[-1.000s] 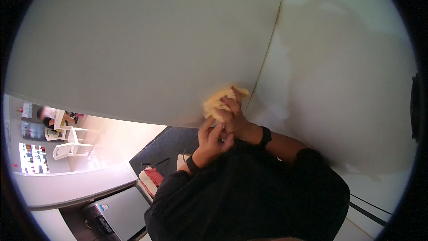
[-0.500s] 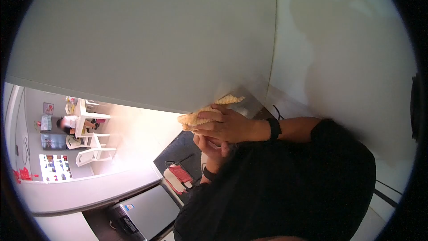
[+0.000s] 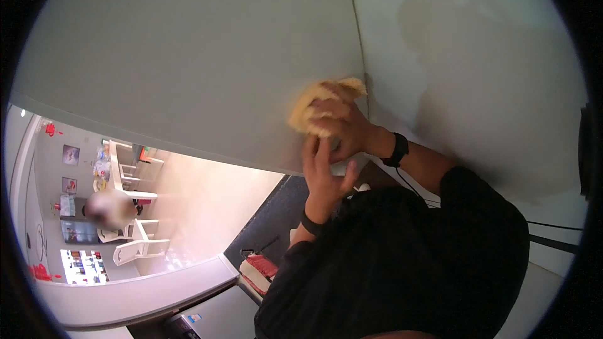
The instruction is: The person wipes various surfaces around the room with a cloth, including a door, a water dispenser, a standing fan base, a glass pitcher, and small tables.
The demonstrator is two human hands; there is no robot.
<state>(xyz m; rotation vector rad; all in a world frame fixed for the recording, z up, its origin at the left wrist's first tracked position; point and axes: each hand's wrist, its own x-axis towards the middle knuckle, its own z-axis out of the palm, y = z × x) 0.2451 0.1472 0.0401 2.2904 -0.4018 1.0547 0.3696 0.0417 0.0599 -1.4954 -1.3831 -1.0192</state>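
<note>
A yellow cloth [image 3: 303,108] lies bunched against a large pale grey panel [image 3: 207,44], close to the seam with the wall. My right hand [image 3: 342,119] has its fingers curled over the cloth and presses it to the panel. A black band circles that wrist. Just below, my left hand [image 3: 326,179] has its fingers stretched toward the cloth's lower edge and its thumb apart. Whether its fingertips touch the cloth, I cannot tell. The part of the cloth under my right palm is hidden.
A dark counter [image 3: 267,213] below carries a red and white cloth item [image 3: 259,271]. Beside it is a silver-topped appliance [image 3: 217,314]. Through an opening at left, a blurred person [image 3: 110,209] is near white chairs [image 3: 135,251] and a table. Cables [image 3: 553,226] run at right.
Both hands have moved up the panel, and the cloth has shifted up and right toward the seam. My left hand's fingers have straightened. The view has also shifted.
</note>
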